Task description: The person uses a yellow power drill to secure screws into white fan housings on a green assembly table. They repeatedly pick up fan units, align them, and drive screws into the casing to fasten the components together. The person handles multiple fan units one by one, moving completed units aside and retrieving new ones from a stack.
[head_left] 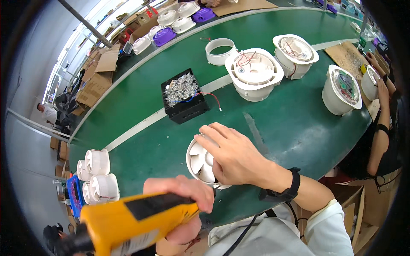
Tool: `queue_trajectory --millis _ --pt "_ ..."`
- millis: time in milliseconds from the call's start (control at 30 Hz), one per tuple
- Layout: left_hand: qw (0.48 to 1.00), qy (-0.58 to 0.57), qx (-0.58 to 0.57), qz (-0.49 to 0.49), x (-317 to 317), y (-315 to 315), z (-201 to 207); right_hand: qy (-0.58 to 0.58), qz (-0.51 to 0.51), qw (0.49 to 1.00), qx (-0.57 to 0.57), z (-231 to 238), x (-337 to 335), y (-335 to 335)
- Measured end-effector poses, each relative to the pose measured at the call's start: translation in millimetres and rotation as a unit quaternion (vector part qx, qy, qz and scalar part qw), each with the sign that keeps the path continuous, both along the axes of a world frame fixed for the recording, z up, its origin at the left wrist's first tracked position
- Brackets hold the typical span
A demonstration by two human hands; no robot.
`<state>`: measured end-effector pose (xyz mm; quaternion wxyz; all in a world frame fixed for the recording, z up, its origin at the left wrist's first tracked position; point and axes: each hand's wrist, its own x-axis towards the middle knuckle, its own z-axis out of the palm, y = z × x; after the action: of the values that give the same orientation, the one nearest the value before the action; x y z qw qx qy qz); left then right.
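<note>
My left hand [190,204] is wrapped round a yellow electric screwdriver [128,219] with a black panel. The tool slants in from the lower left, and its working end is mostly hidden by the hand. Right beside it, my right hand [237,155] grips a round white fan housing [197,160] on the green table. Its fingers lie over the far rim and the thumb is bent down toward the blades. White fan blades show inside the ring; its right side is covered by that hand. A dark band circles my right wrist.
Beyond the fan stands a black bin [185,112] full of small metal screws, a wired connector draped over it. White housings [255,77] with wires stand at the far right. Several fan units [104,187] sit at left by a blue tray [74,195]. A co-worker's hands [382,87] hold another housing.
</note>
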<state>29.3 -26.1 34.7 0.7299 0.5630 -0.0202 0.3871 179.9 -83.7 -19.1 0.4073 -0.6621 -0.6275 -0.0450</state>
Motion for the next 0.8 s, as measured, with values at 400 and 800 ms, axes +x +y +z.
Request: queue_trajectory --millis 400,800 --pt "0.989 -0.005 0.051 0.137 -29 48 1 -0.038 -0.091 0.992 -0.074 13 -17 -5" --pt "0.986 -0.108 0.0 0.124 -2 61 13 -0.119 -0.012 0.984 -0.131 15 2 6"
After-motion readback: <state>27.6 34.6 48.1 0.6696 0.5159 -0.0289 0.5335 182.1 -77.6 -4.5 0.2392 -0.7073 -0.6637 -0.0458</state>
